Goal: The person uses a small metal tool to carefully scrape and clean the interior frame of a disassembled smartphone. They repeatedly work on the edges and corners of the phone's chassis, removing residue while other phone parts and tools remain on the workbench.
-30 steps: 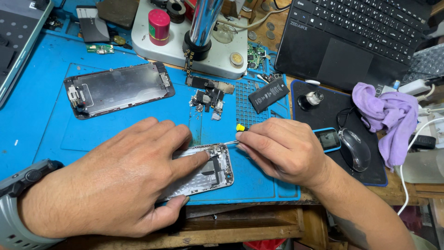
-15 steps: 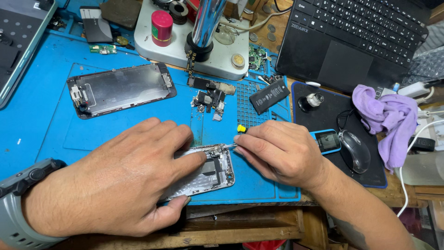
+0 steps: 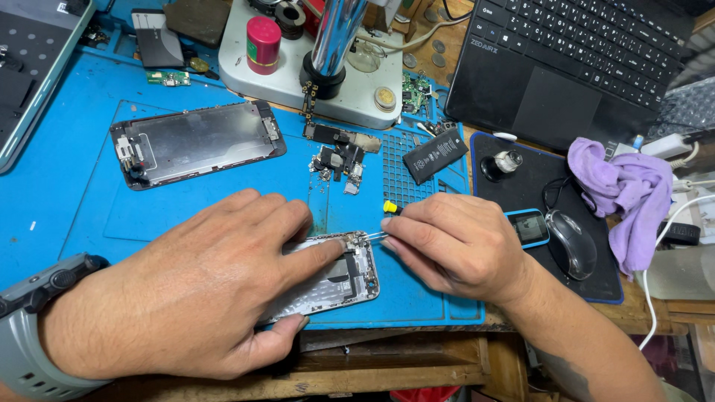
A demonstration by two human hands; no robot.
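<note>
While you work, fingers first:
Right hand point(image 3: 458, 246): pinching fine tweezers point(image 3: 376, 237), tips pointing left at the chassis's top corner.
Left hand point(image 3: 201, 290): pressed flat, pinning the opened phone chassis point(image 3: 350, 279).
Chassis: long axis left-right on the blue mat point(image 3: 67, 186).

There's a detached phone screen panel point(image 3: 197, 143) lying face down on the blue mat, upper left. A tiny blue-framed device screen point(image 3: 529, 228) sits by the mouse, and a black rectangular battery label point(image 3: 435, 155) is near the laptop.
</note>
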